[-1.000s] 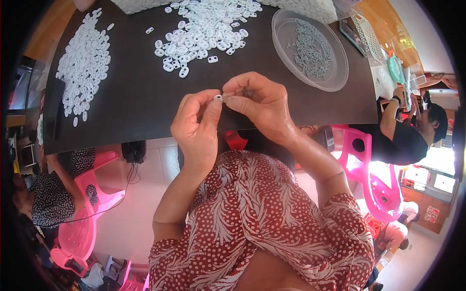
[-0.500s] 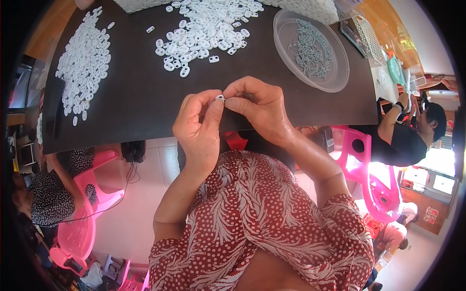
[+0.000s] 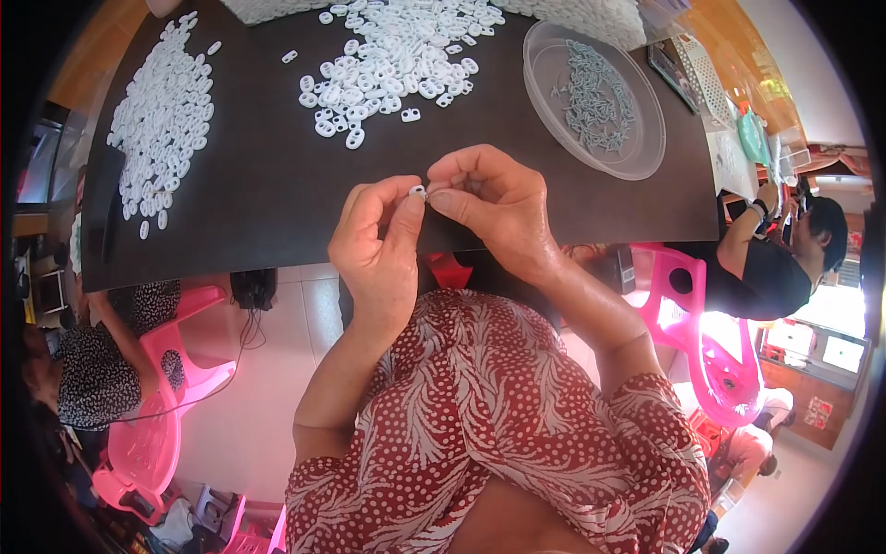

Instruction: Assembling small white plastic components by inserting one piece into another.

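Over the near part of the dark table, my left hand [image 3: 374,245] pinches a small white two-holed oval plastic piece [image 3: 418,190] between thumb and forefinger. My right hand [image 3: 494,208] is closed in a pinch right beside it, its thumb tip nearly touching the piece. Whatever lies between the right fingertips is hidden or too small to name. Beyond my hands spreads a big heap of similar white oval pieces [image 3: 397,69]. A second pile of white pieces [image 3: 166,125] lies at the left. Grey-green screws [image 3: 600,102] fill part of a round clear plastic tray [image 3: 651,152] at the right.
A phone [image 3: 672,74] and a white perforated strip [image 3: 703,81] lie past the tray. Pink plastic chairs [image 3: 152,443] stand by the table. A person in black [image 3: 775,258] sits at the right, another in a patterned top [image 3: 101,369] at the left.
My right hand has shifted slightly to the right, widening the gap between the two hands' fingertips. The left hand keeps its pinch on the white piece.
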A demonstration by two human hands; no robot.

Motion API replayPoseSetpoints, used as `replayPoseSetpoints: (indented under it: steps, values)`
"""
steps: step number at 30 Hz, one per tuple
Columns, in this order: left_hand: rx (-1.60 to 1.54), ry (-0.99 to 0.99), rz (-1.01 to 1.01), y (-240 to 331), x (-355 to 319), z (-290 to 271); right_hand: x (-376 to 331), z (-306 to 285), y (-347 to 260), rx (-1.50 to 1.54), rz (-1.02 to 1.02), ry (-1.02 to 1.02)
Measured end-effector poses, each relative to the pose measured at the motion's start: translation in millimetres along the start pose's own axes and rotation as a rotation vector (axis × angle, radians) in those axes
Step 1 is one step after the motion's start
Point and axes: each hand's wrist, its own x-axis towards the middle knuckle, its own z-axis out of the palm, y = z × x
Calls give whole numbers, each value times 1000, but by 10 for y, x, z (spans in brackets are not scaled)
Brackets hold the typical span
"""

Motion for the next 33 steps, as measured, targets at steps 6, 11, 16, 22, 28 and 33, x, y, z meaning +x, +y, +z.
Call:
replayPoseSetpoints:
  steps: [6,11,16,22,28,33]
  values:
    - [5,6,22,-9,-15,-8,-2,10,13,35,10,40]
    - [4,5,8,-12,-17,-9,-13,29,27,44,-1,37]
    - [8,-4,17,-1,-14,1,-29,14,23,13,32,20]
    - [50,-10,33,14,-28,6,-45,31,28,2,18,40]
    - [65,-4,57,-19,-41,10,-52,67,52,16,-16,67]
    - [44,10,57,-10,-40,17,-57,77,108,24,-64,68]
